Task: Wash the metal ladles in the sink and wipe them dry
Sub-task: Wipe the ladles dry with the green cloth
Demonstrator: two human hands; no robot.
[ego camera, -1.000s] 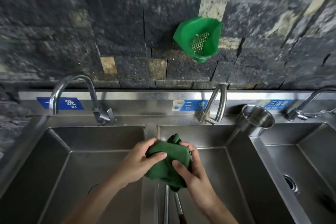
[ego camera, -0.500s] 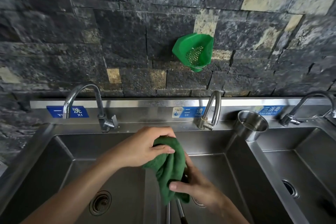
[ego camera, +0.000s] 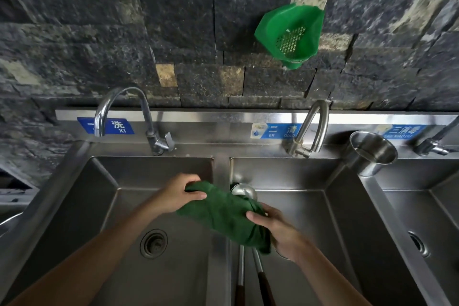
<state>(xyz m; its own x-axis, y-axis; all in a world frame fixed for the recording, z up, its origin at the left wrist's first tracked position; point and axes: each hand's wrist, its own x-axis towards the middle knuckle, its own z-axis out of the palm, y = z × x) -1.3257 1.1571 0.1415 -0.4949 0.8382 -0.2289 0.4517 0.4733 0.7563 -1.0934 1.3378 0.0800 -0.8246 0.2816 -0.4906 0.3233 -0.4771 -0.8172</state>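
The left hand [ego camera: 182,194] is clenched on one end of the green cloth [ego camera: 223,213], at about 10 o'clock from the cloth's middle. The right hand [ego camera: 275,228], at 4 o'clock, grasps the cloth wrapped around the ladles [ego camera: 244,191], whose bowl peeks out over the middle sink [ego camera: 310,176]. Two handles [ego camera: 258,273] run down towards 6 o'clock. Judging from this, the wet handles could slip from the cloth and clatter into the basin, since only the right hand bears them. A loose wrap may also leave the bowl damp
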